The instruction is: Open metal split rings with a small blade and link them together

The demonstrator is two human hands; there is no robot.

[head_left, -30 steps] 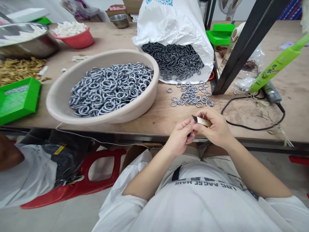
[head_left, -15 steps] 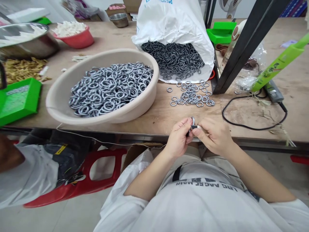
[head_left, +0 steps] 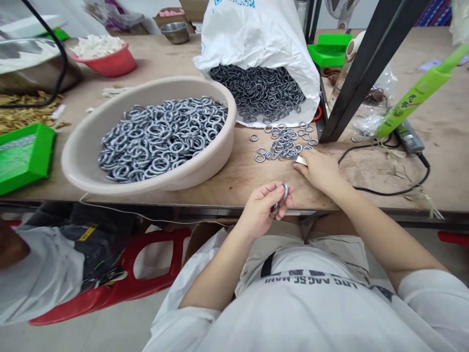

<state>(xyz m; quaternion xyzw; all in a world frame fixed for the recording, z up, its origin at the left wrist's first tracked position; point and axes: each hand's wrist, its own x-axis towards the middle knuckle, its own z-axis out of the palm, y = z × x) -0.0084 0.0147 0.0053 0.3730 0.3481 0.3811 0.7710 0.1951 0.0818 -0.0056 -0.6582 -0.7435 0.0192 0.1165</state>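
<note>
Ring [head_left: 285, 190] pinched in left hand [head_left: 264, 206], one tool [head_left: 301, 160] in right hand [head_left: 319, 169], one ring-filled basin [head_left: 205, 172]

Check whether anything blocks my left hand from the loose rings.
Nothing visible; only tabletop lies between your left hand and the loose rings. Your right hand, holding a blade, is beside them.

Grips a grey ring [head_left: 286, 191] in the left hand [head_left: 264, 208], over the near edge of the table [head_left: 242, 168]. Holds a small dark-tipped white tool [head_left: 301, 160] in the right hand [head_left: 320, 170], farther in from that edge, right beside the loose rings [head_left: 284, 145]. Has a beige basin [head_left: 205, 174] full of rings to the left, close to the near edge, and an open white bag [head_left: 252, 41] of rings toward the far edge. Shows a black cable [head_left: 384, 195] to the right, near the near edge.
</note>
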